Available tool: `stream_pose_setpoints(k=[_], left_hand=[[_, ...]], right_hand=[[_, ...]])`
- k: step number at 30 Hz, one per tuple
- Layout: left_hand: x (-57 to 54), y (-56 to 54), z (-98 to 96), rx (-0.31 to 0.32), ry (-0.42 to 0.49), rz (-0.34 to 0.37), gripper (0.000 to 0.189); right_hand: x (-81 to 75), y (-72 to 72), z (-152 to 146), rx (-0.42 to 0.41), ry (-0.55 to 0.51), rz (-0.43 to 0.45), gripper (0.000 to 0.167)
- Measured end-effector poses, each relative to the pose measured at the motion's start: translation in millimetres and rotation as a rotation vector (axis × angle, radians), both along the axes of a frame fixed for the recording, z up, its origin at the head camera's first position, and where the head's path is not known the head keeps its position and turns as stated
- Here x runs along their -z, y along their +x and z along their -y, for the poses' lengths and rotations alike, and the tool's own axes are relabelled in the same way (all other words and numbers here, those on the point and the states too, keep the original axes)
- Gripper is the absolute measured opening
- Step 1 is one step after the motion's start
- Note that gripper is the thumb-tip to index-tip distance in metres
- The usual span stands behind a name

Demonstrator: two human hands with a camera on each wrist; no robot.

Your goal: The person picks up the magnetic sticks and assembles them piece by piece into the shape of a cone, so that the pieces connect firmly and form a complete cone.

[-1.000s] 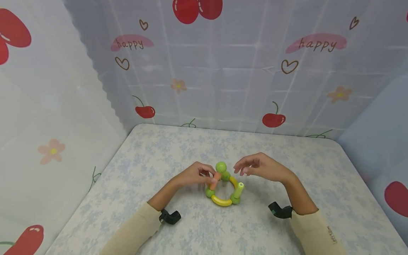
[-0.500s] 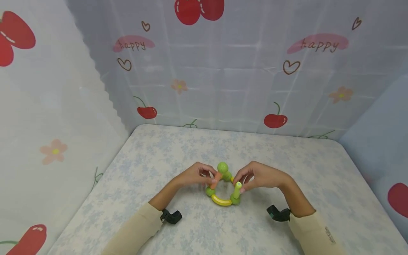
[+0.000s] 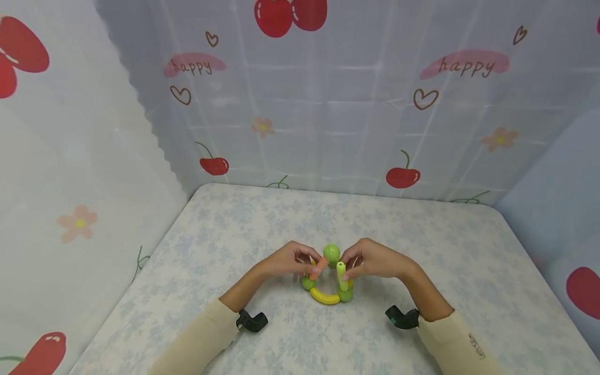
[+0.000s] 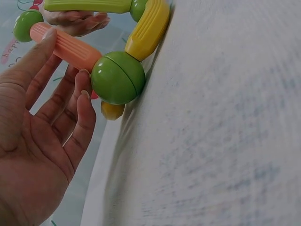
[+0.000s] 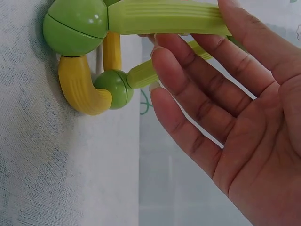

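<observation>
Green balls and coloured sticks form a small frame on the table. My left hand (image 3: 292, 259) pinches an orange ribbed stick (image 4: 68, 47), which slants up from a green ball (image 4: 117, 77). A smaller-looking green ball (image 4: 28, 26) meets its far end. My right hand (image 3: 375, 259) pinches the upper end of a light green ribbed stick (image 5: 164, 18) between thumb and fingers. That stick rises from another green ball (image 5: 75, 26). A curved yellow stick (image 3: 324, 297) joins the two front balls. Behind my hands shows a raised green ball (image 3: 331, 253); the parts below it are partly hidden.
The frame stands on a pale blue-patterned tabletop (image 3: 262, 219). A printed curtain (image 3: 300, 140) hangs behind the table's back edge, with more sheeting at both sides. Black wrist cameras sit on the left sleeve (image 3: 201, 333) and right sleeve (image 3: 459, 338).
My right hand has come down and left, taken hold of the light green stick and tilted it leftward. The orange stick leans further right, and the raised ball has shifted slightly right and nearer.
</observation>
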State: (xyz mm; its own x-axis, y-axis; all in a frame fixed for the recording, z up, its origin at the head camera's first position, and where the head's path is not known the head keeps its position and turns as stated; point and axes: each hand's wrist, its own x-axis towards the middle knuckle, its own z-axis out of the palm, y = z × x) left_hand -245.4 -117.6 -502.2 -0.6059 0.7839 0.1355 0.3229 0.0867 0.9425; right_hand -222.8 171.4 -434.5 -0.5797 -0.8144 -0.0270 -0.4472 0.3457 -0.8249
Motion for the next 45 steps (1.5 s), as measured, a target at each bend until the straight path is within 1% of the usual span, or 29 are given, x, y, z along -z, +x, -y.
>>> stream_pose_setpoints(k=[4,6,9,14,15,17,21,23,29,35,39,43,45], left_hand=[[2.8,-0.2,-0.9,-0.006,-0.006,-0.012,0.023],[1.7,0.8,-1.1,-0.005,-0.008,-0.005,0.024],[-2.3,3.8,-1.7,0.002,-0.004,0.012,0.024],[-13.8,12.2,-3.4,0.021,0.010,0.036,0.025],[-14.4,13.1,-3.6,0.025,0.010,0.036,0.026],[-12.3,12.7,-4.1,0.029,0.008,0.044,0.026],[-3.2,8.7,-4.0,0.035,0.006,0.056,0.026],[-0.7,7.8,-3.2,0.040,0.011,0.062,0.026],[0.5,9.2,-3.4,0.050,-0.005,0.062,0.026],[-1.4,12.4,-11.1,0.065,-0.005,0.087,0.025],[0.4,11.2,-15.4,0.085,0.001,0.097,0.026],[2.1,10.7,-15.3,0.091,-0.005,0.089,0.027],[1.4,11.0,-13.6,0.089,-0.009,0.073,0.027]], right_hand=[[0.9,1.0,2,0.008,0.017,-0.011,0.007],[1.2,1.1,3,0.014,0.022,-0.018,0.007],[1.2,1.1,4,0.026,0.035,-0.023,0.006],[0.8,2.1,4,0.039,0.051,-0.020,0.005],[0.6,2.4,4,0.038,0.052,-0.020,0.005],[0.1,2.6,4,0.037,0.052,-0.019,0.005],[-1.1,2.6,4,0.034,0.051,-0.023,0.005],[-1.2,2.4,4,0.030,0.048,-0.029,0.006],[-0.1,1.3,5,0.028,0.052,-0.028,0.007],[1.1,3.0,3,0.048,0.055,-0.018,0.011],[2.2,4.9,-1,0.053,0.051,-0.009,0.010],[3.4,6.2,-1,0.047,0.041,-0.005,0.012],[3.8,6.8,-2,0.042,0.044,-0.006,0.014]])
